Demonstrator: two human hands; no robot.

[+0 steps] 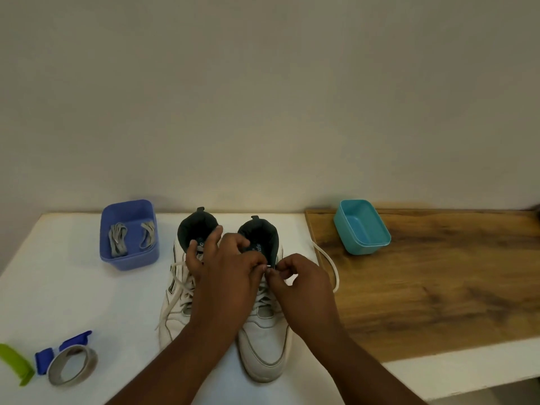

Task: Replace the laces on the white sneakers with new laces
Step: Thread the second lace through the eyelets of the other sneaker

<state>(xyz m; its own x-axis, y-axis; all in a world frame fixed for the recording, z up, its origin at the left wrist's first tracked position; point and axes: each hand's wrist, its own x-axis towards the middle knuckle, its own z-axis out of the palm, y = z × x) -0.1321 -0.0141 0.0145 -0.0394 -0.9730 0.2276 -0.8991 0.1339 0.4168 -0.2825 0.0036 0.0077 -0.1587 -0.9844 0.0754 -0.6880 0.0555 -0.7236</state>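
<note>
Your left hand [225,267] and right hand [298,280] both pinch the lace [331,266] atop the right shoe [264,340]; bin [130,235] at ten o'clock.

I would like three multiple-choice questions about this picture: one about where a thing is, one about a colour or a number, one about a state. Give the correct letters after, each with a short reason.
1. Where is the purple tub?
A. left of the sneakers
B. on the wooden board
C. inside the teal tub

2. How many bundles of grey laces lie in the purple tub?
A. one
B. two
C. four

3. What is the state of the teal tub?
A. full of laces
B. upside down
C. empty

Answers:
1 A, it stands on the white table left of the sneakers.
2 B, two separate bundles show inside.
3 C, its bare bottom shows.
</note>
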